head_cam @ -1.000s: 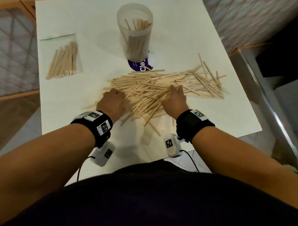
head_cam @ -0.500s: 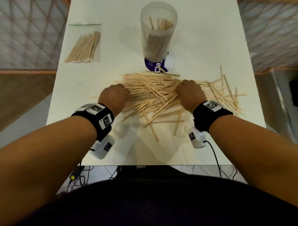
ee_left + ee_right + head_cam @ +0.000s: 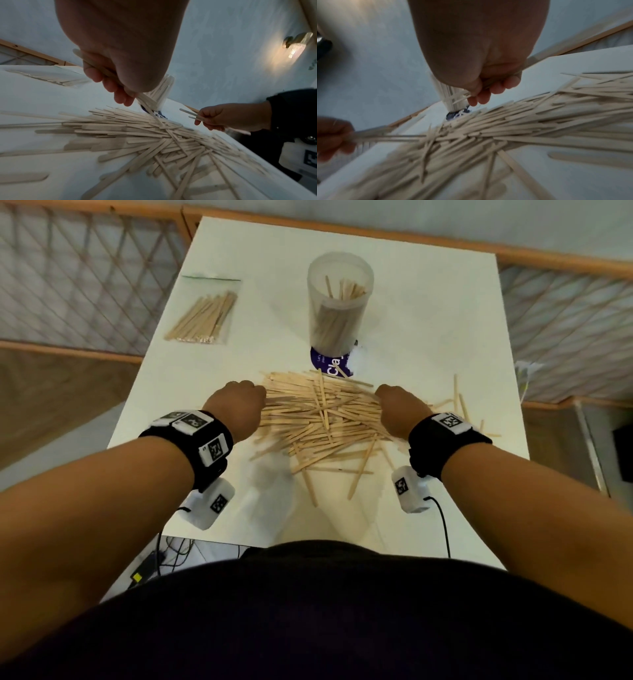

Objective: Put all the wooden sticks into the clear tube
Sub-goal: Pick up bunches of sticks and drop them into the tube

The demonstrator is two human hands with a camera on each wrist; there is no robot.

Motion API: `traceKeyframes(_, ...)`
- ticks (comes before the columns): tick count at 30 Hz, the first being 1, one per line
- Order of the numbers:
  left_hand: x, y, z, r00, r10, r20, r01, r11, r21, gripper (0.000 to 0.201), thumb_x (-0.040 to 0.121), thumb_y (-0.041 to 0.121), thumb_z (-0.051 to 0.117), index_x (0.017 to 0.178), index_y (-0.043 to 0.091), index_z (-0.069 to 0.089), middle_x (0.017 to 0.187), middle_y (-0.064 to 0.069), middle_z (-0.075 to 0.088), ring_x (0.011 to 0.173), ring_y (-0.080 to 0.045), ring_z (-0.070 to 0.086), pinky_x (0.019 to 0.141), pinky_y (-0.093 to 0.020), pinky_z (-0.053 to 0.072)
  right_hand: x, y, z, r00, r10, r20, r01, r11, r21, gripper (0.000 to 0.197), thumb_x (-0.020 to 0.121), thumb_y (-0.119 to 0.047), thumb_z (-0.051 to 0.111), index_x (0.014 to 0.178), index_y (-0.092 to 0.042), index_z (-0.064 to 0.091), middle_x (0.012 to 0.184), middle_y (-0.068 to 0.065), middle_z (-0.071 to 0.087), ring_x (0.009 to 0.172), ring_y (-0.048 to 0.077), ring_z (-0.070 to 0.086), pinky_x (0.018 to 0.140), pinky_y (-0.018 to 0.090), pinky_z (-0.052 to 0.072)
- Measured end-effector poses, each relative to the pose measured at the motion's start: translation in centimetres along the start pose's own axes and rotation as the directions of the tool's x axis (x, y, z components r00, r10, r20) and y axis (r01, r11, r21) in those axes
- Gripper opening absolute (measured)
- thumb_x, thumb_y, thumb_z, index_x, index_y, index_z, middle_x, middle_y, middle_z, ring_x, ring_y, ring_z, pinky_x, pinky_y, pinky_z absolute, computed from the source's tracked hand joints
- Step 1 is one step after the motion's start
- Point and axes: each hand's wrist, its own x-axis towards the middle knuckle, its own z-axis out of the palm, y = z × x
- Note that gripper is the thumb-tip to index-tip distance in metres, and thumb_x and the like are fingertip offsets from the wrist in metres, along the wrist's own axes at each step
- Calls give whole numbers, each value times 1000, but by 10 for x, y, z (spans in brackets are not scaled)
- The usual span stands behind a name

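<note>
A heap of loose wooden sticks [image 3: 322,419] lies in the middle of the white table [image 3: 428,337]. Behind it stands the clear tube [image 3: 339,306], upright, with several sticks inside. My left hand [image 3: 236,405] is at the heap's left end, and the left wrist view shows its fingers [image 3: 109,81] curled round a few sticks. My right hand [image 3: 397,409] is at the heap's right end, and its fingers [image 3: 489,92] grip a few sticks too. Both fists hover just above the heap.
A clear bag of wooden sticks [image 3: 205,316] lies at the table's back left. A purple label [image 3: 330,364] lies at the tube's foot. More sticks [image 3: 459,405] are scattered to the right. Wooden lattice railings flank the table.
Both hands went from lying flat on the heap to curling round sticks, and they now sit further apart at the heap's ends. The head camera tilted up.
</note>
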Motion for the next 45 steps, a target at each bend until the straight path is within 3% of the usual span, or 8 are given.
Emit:
traceKeyframes(4, -5, 10, -15, 996, -83, 12, 82, 934, -348, 19, 92, 5, 41, 99, 9, 57, 105, -10, 62, 89, -27, 56, 73, -31, 43, -3, -15, -20, 993, 81, -82, -44, 923, 382, 26, 101, -22, 39, 110, -1, 53, 96, 11, 54, 84, 25, 49, 71, 31, 34)
traceKeyframes(9, -9, 45, -42, 998, -57, 29, 46, 331, -942, 27, 103, 20, 35, 88, 13, 56, 86, 1, 68, 76, -12, 64, 66, -18, 48, -25, -59, -46, 990, 56, -128, 83, 504, 860, 33, 96, -37, 52, 96, -4, 57, 73, 1, 43, 61, 14, 36, 57, 30, 32)
traceKeyframes(12, -10, 66, -55, 999, 35, 14, 9, 149, -989, 29, 104, 24, 36, 88, 15, 58, 88, -2, 68, 80, -14, 65, 75, -26, 49, -35, -78, -61, 986, 7, -168, 157, 329, 931, 23, 94, -33, 57, 91, -10, 61, 70, 1, 50, 53, 8, 41, 54, 25, 34)
traceKeyframes(18, -16, 86, -79, 980, 199, -10, -51, 203, -978, 32, 101, 28, 45, 83, 10, 66, 80, -7, 69, 74, -16, 67, 74, -30, 53, -57, -101, -88, 973, -35, -230, 227, 364, 903, 28, 96, -23, 56, 105, 4, 57, 64, 15, 51, 46, 24, 47, 46, 31, 42)
traceKeyframes(24, -11, 97, -92, 995, 96, -16, -25, 93, -995, 35, 96, 42, 51, 94, 10, 62, 86, -6, 65, 78, -17, 61, 71, -25, 50, -63, -105, -114, 945, -4, -328, 315, 288, 904, 17, 99, -9, 38, 85, -12, 47, 69, 4, 61, 55, 15, 54, 51, 28, 45)
traceKeyframes(31, -9, 103, -106, 933, 206, 296, 357, -403, -843, 73, 97, 59, 22, 113, -5, 52, 112, -23, 59, 96, -33, 63, 77, -36, 54, -66, -108, -161, 878, 23, -478, 469, 159, 869, 15, 100, -6, 38, 89, -11, 46, 68, 9, 61, 73, 30, 64, 85, 47, 52)
traceKeyframes(41, -11, 109, -116, 905, 205, 374, 426, -448, -786, 55, 105, 29, 18, 97, -7, 58, 84, -18, 61, 75, -26, 66, 56, -31, 60, -70, -106, -164, 868, -49, -494, 479, 346, 807, 16, 102, -10, 36, 108, -15, 49, 86, 9, 62, 87, 31, 67, 85, 41, 54)
traceKeyframes(45, -8, 107, -118, 906, 225, 358, 421, -406, -811, 53, 105, 30, 19, 97, -5, 58, 81, -15, 59, 72, -22, 63, 59, -29, 60, -68, -105, -171, 879, -146, -454, 422, 682, 597, 15, 102, -17, 36, 99, -16, 51, 85, 0, 66, 78, 13, 62, 70, 29, 48)
